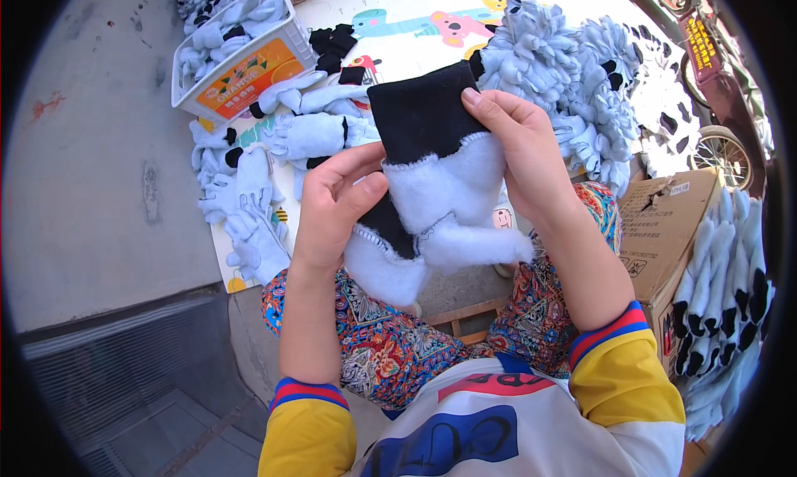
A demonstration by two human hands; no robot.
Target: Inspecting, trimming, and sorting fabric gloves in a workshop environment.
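Observation:
Between my two hands is a fluffy white fleece glove piece (445,187) with a black knit cuff (429,113) turned upward and a stitched seam where the two meet. My right hand (520,141) pinches its upper right edge, thumb on the black cuff. At its left edge is my left hand (348,197), thumb and fingers closed around the fabric. Lower left, a second white fleece part (383,268) with black fabric hangs against the first; whether they are joined cannot be told. The fingertips behind the fabric are hidden.
A white plastic basket (180,94) of gloves stands at the upper left of the cartoon-patterned table. Loose gloves (249,209) lie on its left side, black cuffs (333,44) behind them, and a large glove pile (529,53) at right. A cardboard box (666,221) stands at right beside more gloves (716,278).

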